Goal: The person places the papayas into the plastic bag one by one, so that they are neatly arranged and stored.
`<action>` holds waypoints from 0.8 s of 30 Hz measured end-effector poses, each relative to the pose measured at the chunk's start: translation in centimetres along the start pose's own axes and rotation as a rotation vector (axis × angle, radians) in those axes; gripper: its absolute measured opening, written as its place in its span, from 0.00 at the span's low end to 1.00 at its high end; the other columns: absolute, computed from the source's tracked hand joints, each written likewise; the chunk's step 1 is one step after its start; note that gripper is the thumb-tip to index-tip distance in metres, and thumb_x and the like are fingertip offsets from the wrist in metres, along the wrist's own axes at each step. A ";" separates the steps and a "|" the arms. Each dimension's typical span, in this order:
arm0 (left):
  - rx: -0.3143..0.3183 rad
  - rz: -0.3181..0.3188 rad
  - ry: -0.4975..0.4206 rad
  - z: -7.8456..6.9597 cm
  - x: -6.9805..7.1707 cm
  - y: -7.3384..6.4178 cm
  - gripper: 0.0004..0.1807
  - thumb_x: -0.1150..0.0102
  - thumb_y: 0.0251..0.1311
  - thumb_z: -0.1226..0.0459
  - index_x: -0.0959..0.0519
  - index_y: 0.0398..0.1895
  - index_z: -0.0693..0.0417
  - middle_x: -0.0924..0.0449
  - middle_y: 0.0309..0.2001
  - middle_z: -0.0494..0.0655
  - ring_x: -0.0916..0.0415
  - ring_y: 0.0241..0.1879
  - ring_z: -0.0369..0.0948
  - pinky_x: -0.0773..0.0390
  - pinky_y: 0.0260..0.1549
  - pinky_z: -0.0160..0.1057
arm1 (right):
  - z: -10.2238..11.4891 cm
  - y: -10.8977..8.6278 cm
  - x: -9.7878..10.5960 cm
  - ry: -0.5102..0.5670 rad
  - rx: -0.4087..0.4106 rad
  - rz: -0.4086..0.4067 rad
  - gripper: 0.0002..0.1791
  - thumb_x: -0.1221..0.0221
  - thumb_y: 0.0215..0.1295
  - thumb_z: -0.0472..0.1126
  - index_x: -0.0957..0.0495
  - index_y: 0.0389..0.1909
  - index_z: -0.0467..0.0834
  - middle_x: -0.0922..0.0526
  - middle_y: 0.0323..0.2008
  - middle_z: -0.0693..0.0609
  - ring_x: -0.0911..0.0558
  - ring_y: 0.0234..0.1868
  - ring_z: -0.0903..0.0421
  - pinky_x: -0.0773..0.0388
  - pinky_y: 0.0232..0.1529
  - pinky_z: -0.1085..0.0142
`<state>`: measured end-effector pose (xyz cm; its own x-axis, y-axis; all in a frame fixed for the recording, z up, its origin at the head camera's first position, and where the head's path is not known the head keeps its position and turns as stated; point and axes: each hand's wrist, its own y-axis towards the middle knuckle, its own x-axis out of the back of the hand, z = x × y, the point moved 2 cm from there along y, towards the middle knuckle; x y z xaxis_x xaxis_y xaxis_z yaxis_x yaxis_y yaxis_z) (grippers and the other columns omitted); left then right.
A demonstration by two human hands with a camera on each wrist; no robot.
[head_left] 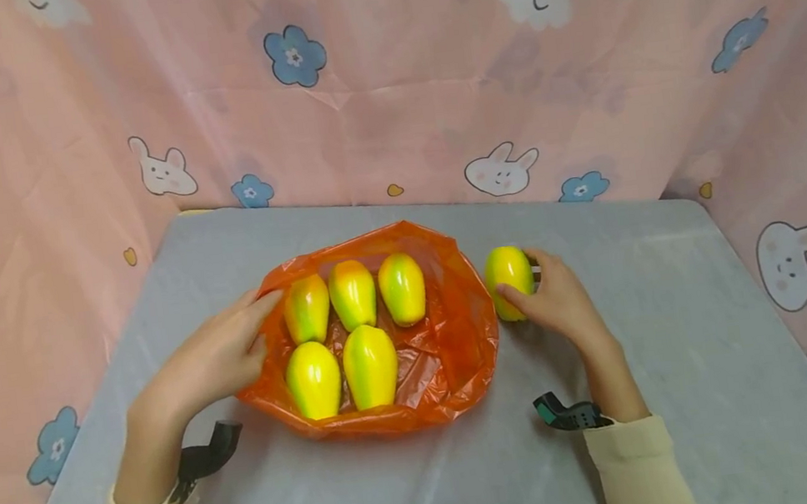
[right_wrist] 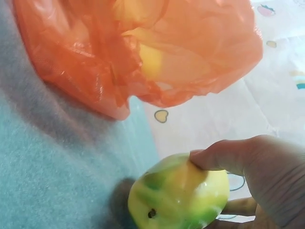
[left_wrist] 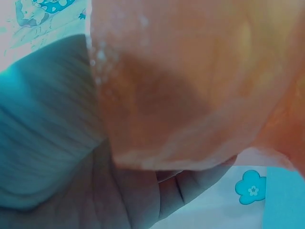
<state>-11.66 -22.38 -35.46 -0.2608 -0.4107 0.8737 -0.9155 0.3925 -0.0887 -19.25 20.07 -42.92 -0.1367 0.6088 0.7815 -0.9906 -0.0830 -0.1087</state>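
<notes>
An orange-red plastic bag (head_left: 452,338) lies with its mouth open upward on the table. Inside it are several glossy yellow-green papaya-like fruits (head_left: 370,365) in two rows. My left hand (head_left: 222,350) is at the bag's left rim, touching the film with fingers and thumb apart; in the left wrist view the bag (left_wrist: 190,95) partly covers that hand (left_wrist: 128,191). To the right of the bag, my right hand (head_left: 560,292) holds another papaya-like fruit (head_left: 508,277) between thumb and fingers. This fruit (right_wrist: 176,195) shows green patches and a dark spot at one end.
A grey table (head_left: 418,494) carries the bag. Behind and beside it hangs a pink curtain (head_left: 387,119) printed with rabbits, flowers and clouds. Dark wrist mounts (head_left: 570,412) sit on both forearms near the beige sleeves (head_left: 636,459).
</notes>
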 end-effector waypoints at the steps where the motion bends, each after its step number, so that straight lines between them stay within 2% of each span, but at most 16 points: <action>1: 0.001 -0.001 -0.003 0.0 0.0 0.0 0.36 0.51 0.65 0.76 0.36 0.80 0.64 0.39 0.81 0.64 0.33 0.76 0.62 0.30 0.73 0.66 | 0.1 -0.1 0.1 0.007 0.001 -0.007 0.46 0.36 0.71 0.56 0.40 0.79 0.34 0.32 0.74 0.30 0.25 0.68 0.31 0.21 0.66 0.37; 17: -0.019 -0.005 0.018 0.1 0.2 0.3 0.38 0.54 0.62 0.79 0.36 0.79 0.65 0.36 0.79 0.63 0.34 0.77 0.62 0.29 0.73 0.65 | 0.8 -0.4 1.0 0.054 0.031 -0.079 0.45 0.35 0.71 0.54 0.41 0.79 0.35 0.31 0.74 0.30 0.25 0.68 0.30 0.20 0.65 0.35; 24: -0.014 0.000 0.014 0.2 0.0 0.2 0.38 0.55 0.62 0.79 0.35 0.79 0.64 0.35 0.79 0.63 0.33 0.76 0.62 0.29 0.73 0.65 | 1.9 -1.3 1.8 0.063 0.048 -0.092 0.46 0.35 0.71 0.55 0.42 0.80 0.36 0.32 0.74 0.31 0.25 0.69 0.30 0.21 0.65 0.34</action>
<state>-11.91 -22.50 -35.53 -0.2566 -0.3993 0.8802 -0.9109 0.4043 -0.0822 -18.19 19.72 -40.20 -0.0461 0.6636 0.7467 -0.9981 -0.0613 -0.0071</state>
